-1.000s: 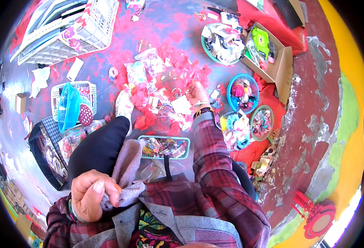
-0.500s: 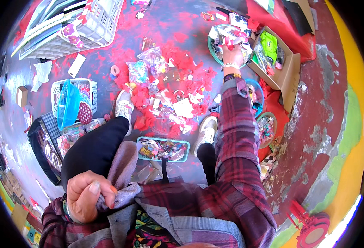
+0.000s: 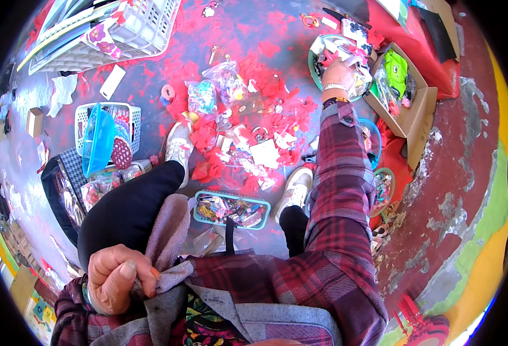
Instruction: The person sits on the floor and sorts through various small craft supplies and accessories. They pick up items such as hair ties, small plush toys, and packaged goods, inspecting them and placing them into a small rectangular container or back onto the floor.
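My left hand (image 3: 117, 277) is closed in my lap, its curled fingers gripping a mauve-grey towel (image 3: 168, 230). Stretched out to the far right, my right hand (image 3: 338, 76) dips into a round green-rimmed basin (image 3: 314, 68) piled with white, red and dark scraps. Its fingertips are lost among the red and white pieces, so their grip is hidden. Just beside the basin stands an open cardboard box (image 3: 420, 115) with a bright green packet (image 3: 396, 74) in it. Under my right forearm a blue bowl (image 3: 375, 138) is partly covered.
Red scraps (image 3: 270, 49) and clear plastic bags (image 3: 225, 83) litter the floor between my feet. A turquoise-edged tray of small items (image 3: 231, 210) lies close to me. At left are a white basket (image 3: 137, 124), a blue bowl (image 3: 96, 144) and a large white crate (image 3: 156, 34).
The whole view has shifted slightly, so the floor things sit further right. My right hand has sunk among the scraps in the basin. My left hand keeps its hold on the towel.
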